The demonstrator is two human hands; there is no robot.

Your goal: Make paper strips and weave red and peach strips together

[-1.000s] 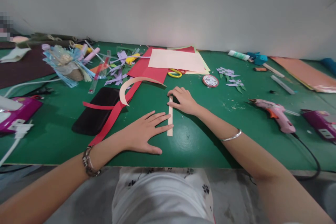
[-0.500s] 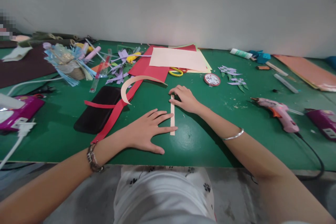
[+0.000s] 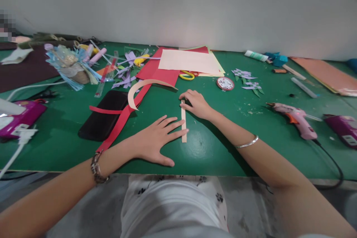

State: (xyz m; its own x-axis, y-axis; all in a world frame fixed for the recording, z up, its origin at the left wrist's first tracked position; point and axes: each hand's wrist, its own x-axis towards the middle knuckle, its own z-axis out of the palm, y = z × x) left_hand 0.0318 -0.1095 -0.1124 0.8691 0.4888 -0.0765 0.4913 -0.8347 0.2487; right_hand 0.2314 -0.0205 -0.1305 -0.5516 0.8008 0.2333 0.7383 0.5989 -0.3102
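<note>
A short peach paper strip [image 3: 183, 115] lies lengthwise on the green table, pointing away from me. My left hand [image 3: 156, 139] is spread flat, with two fingertips resting across the strip's lower part and the thumb out on the table. At the strip's far end, my right hand [image 3: 196, 105] is curled with thumb and index finger closed on the paper. A longer curved peach strip [image 3: 132, 95] lies to the left, over a red paper strip [image 3: 118, 126] and beside a black phone [image 3: 103, 117].
Sheets of pale pink paper [image 3: 189, 60] and yellow scissors [image 3: 186, 76] lie at the back. A round red-rimmed tin [image 3: 225, 83] is near woven purple paper pieces [image 3: 252, 85]. On the right rests a pink glue gun [image 3: 298, 121] with its cord. A purple power strip [image 3: 26, 119] stands left.
My left index finger has shifted slightly up along the strip. Otherwise both hands and the strip stay nearly in place.
</note>
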